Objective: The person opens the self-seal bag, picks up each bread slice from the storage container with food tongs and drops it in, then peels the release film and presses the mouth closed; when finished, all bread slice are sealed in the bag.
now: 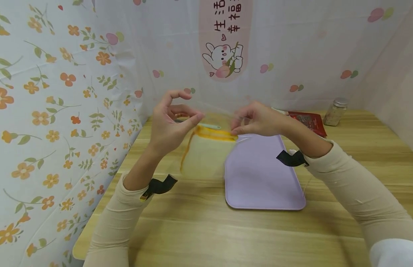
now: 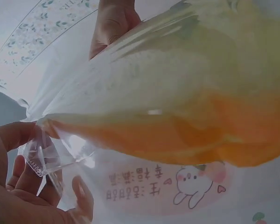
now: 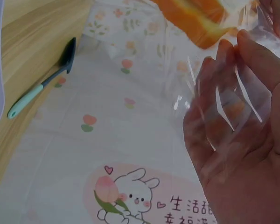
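A clear plastic bag (image 1: 206, 157) with a pale yellow, bread-slice-like face and orange-brown edges hangs between both hands above the table. My left hand (image 1: 169, 124) pinches its upper left corner between thumb and fingers, the index finger raised and bent. At the upper right, my right hand (image 1: 254, 120) pinches the bag's edge with thumb and fingertips. In the left wrist view the see-through film (image 2: 51, 158) bunches at the left fingertips, below the orange band. Clear film (image 3: 224, 107) spreads over the right fingers in the right wrist view.
A lilac tray (image 1: 264, 185) lies on the wooden table (image 1: 193, 230), partly behind the bag. Behind the hands lies a turner (image 3: 42, 86) with a mint handle and dark head. A red packet (image 1: 309, 122) and a lidded glass jar (image 1: 336, 112) are at the back right.
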`<state>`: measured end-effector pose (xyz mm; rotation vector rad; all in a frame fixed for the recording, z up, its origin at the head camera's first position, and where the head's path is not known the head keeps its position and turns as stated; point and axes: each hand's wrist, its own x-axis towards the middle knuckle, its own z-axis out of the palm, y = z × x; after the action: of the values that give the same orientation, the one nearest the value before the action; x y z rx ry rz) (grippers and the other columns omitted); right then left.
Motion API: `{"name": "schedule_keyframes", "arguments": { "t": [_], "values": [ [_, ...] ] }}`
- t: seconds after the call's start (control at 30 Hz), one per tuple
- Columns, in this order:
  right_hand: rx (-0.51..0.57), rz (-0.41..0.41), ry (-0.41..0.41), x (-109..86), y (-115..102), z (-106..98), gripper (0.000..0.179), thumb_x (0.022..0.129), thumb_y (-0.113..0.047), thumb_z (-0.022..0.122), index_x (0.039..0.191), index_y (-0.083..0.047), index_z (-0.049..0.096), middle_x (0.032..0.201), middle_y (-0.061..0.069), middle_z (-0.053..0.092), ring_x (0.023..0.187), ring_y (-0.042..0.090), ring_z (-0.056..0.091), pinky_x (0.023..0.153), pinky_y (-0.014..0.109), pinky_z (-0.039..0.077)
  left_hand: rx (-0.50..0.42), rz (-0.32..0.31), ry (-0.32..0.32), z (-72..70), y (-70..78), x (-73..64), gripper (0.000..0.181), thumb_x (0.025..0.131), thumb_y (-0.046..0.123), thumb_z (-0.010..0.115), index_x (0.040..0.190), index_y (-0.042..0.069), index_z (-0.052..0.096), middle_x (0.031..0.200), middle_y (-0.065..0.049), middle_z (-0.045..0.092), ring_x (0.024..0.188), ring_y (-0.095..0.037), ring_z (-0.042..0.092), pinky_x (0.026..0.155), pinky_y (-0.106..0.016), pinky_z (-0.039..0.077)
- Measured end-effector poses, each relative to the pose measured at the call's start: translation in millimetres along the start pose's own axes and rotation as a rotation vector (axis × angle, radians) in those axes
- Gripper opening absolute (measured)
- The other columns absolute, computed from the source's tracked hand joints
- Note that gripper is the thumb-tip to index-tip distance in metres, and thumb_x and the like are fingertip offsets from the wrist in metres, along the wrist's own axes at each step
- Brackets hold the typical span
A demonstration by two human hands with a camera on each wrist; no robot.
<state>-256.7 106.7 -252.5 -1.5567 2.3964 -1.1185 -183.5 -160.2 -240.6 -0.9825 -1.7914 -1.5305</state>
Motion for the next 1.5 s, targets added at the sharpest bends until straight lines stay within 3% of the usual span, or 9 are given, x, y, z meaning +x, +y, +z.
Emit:
{"name": "schedule_keyframes", "arguments": {
  "t": [0.17,0.37,0.57,0.8,1.0,1.13,1.27,1.33,1.5],
  "values": [
    [0.003,0.031,-0.005,-11.3,5.7,-5.8,0.006,0.088,-0.011,0.077,0.088,-0.005,0.075,0.084,0.000,0.070,0.071,0.016,0.057,0.061,0.026,0.050,-0.030,0.002,0.017,-6.0,2.3,-3.2,0.039,0.078,-0.017,0.073,0.106,0.002,0.054,0.076,-0.006,0.074,0.068,-0.016,0.071,0.077,-0.035,0.057],
    [-0.020,0.081,0.071,-26.4,11.0,-11.8,0.006,0.086,-0.005,0.077,0.091,-0.008,0.077,0.085,0.001,0.072,0.070,0.015,0.060,0.063,0.024,0.052,-0.114,0.003,0.048,-12.5,2.2,-5.4,0.040,0.078,-0.019,0.072,0.103,0.008,0.054,0.079,0.001,0.075,0.068,-0.022,0.071,0.072,-0.032,0.055],
    [-0.021,0.040,0.153,-34.6,15.0,-13.8,0.009,0.085,-0.002,0.076,0.093,-0.007,0.078,0.086,0.003,0.074,0.061,0.013,0.057,0.052,0.022,0.047,-0.165,-0.029,0.073,-16.9,0.1,-11.9,0.036,0.080,-0.013,0.075,0.097,0.006,0.049,0.080,-0.005,0.075,0.072,-0.021,0.073,0.067,-0.029,0.053],
    [0.127,-0.044,0.351,-39.7,17.5,-12.0,0.011,0.083,0.007,0.075,0.092,0.002,0.074,0.083,0.008,0.075,0.057,0.013,0.058,0.051,0.022,0.045,-0.226,0.004,0.128,-17.7,-6.1,-19.0,0.040,0.081,-0.003,0.079,0.086,-0.001,0.039,0.082,-0.008,0.076,0.076,-0.022,0.074,0.066,-0.027,0.056],
    [0.370,-0.194,0.595,-38.7,17.0,-3.3,0.027,0.083,0.007,0.074,0.095,0.007,0.050,0.085,0.011,0.076,0.066,0.019,0.071,0.052,0.023,0.050,-0.340,0.098,0.182,-15.3,-14.2,-22.0,0.051,0.079,0.004,0.082,0.080,-0.010,0.033,0.083,-0.008,0.076,0.080,-0.023,0.074,0.073,-0.031,0.058],
    [0.419,-0.332,0.697,-31.9,16.1,3.3,0.032,0.082,0.006,0.075,0.087,0.013,0.045,0.084,0.014,0.076,0.065,0.022,0.070,0.051,0.024,0.050,-0.389,0.152,0.203,-16.4,-20.0,-22.5,0.033,0.078,0.001,0.081,0.076,-0.014,0.052,0.083,-0.010,0.076,0.080,-0.024,0.075,0.074,-0.033,0.058],
    [0.346,-0.370,0.717,-27.1,15.9,9.1,0.015,0.082,0.012,0.073,0.084,0.019,0.060,0.085,0.011,0.076,0.065,0.019,0.068,0.052,0.023,0.050,-0.388,0.158,0.203,-19.9,-25.6,-24.7,0.007,0.078,-0.003,0.080,0.080,-0.006,0.075,0.084,-0.012,0.076,0.082,-0.023,0.075,0.076,-0.034,0.058],
    [0.302,-0.356,0.711,-26.3,16.0,11.5,0.008,0.082,0.016,0.070,0.089,0.018,0.067,0.087,0.010,0.076,0.065,0.018,0.067,0.054,0.022,0.051,-0.368,0.156,0.194,-21.8,-27.7,-26.7,0.008,0.078,-0.003,0.079,0.086,-0.005,0.077,0.087,-0.012,0.076,0.083,-0.023,0.075,0.077,-0.035,0.058],
    [0.246,-0.317,0.719,-26.4,17.5,14.7,0.019,0.080,0.019,0.070,0.099,0.017,0.069,0.093,0.007,0.076,0.068,0.015,0.068,0.059,0.020,0.053,-0.293,0.150,0.159,-27.1,-32.3,-30.7,0.018,0.081,-0.002,0.078,0.094,-0.013,0.073,0.093,-0.013,0.076,0.085,-0.022,0.075,0.079,-0.035,0.057]
  ]
}}
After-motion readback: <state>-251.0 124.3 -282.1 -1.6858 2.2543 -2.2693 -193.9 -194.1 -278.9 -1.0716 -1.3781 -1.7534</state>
